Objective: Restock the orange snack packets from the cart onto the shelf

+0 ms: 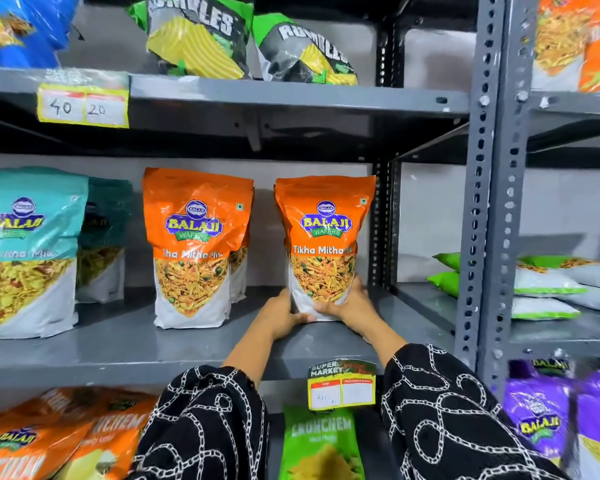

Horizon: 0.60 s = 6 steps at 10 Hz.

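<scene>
An orange snack packet (324, 233) stands upright on the grey middle shelf (125, 344), near the shelf's right end. My left hand (280, 315) grips its bottom left corner and my right hand (350, 301) cups its bottom right side. A second orange packet (194, 244) stands upright to its left, with another one partly hidden behind it. The cart is out of view.
Teal packets (25, 251) stand at the left of the same shelf. Green-and-black chip bags (201, 36) lie on the shelf above. A perforated grey upright (482, 188) borders the right side. Orange, green and purple packets fill the shelf below; a price tag (342, 384) hangs on the edge.
</scene>
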Tool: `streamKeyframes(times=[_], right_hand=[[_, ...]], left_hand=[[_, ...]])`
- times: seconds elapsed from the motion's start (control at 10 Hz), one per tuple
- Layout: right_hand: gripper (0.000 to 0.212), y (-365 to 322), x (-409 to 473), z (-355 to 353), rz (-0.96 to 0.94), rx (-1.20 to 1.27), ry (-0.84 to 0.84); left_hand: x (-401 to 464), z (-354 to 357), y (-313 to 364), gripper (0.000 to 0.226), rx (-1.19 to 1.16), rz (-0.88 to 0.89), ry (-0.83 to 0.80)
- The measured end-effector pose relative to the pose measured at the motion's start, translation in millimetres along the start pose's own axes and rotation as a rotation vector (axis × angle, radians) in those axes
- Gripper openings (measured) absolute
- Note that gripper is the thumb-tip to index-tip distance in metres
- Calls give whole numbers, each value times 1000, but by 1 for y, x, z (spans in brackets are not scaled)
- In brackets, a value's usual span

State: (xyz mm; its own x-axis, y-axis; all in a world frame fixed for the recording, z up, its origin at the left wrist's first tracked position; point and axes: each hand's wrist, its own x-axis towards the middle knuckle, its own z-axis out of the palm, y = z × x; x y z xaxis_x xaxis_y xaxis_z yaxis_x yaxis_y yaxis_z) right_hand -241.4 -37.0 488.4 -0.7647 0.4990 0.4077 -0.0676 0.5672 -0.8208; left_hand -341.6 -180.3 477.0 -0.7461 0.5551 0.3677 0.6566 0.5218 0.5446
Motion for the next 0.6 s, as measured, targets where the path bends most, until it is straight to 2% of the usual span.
streamKeyframes(times=[0.3,0.4,0.5,0.6], right_hand=[[95,2,3,3,10,-33,36],[102,-1,1,3,21,-41,22],[120,-5,-4,0,35,-9,25],[113,-9,-26,-8,-16,85,200]], left_hand=[[-4,0,3,72,80,-44,-6],[-5,-1,3,73,85,-52,-16],[-16,-8,9,65,121,-51,6],[-24,-28,8,35,292,76,237]])
